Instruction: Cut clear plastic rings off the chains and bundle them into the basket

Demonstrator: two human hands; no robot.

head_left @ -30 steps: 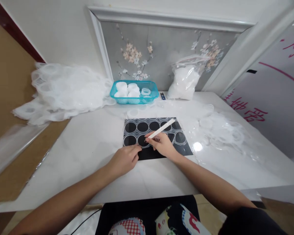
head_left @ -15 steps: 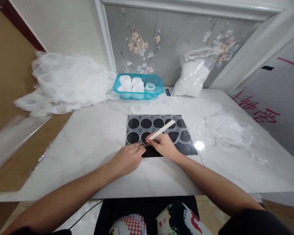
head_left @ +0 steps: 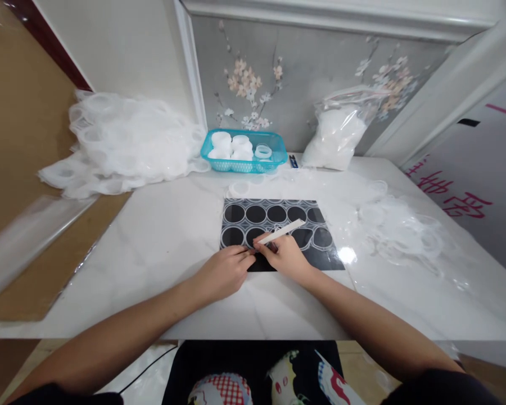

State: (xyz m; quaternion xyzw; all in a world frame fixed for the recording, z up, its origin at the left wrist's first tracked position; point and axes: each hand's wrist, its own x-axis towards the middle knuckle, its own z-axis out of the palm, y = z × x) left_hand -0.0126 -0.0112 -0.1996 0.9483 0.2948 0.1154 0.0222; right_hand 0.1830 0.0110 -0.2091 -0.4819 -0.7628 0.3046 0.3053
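A: My right grip (head_left: pixel 283 254) is pinched pen-style on a pale stick (head_left: pixel 287 227), its far end slanting up and right. My left grip (head_left: pixel 230 267) lies palm down, fingertips at the near part of a black sheet (head_left: pixel 278 263); can't tell whether they pinch anything.

B: Pose?

A: Forearms (head_left: pixel 152 318) angled inward over the tabletop (head_left: pixel 164 236), wrists low, fingertips nearly meeting.

B: How far along?

A: Partway, I'd judge. The sheet sits right in front of me, with two main rows of ring outlines (head_left: pixel 266 214) on it. One near-row shape, toward the right, looks irregular; I can't tell if any are finished.

B: Farther out?

A: Loose clear scraps (head_left: pixel 396 225) right, a big translucent pile (head_left: pixel 130 140) left. At the back, a teal basket (head_left: pixel 244 166) holds white stacks (head_left: pixel 231 147) plus a ring (head_left: pixel 263 151), probably the done ones. The pile suggests plenty left.
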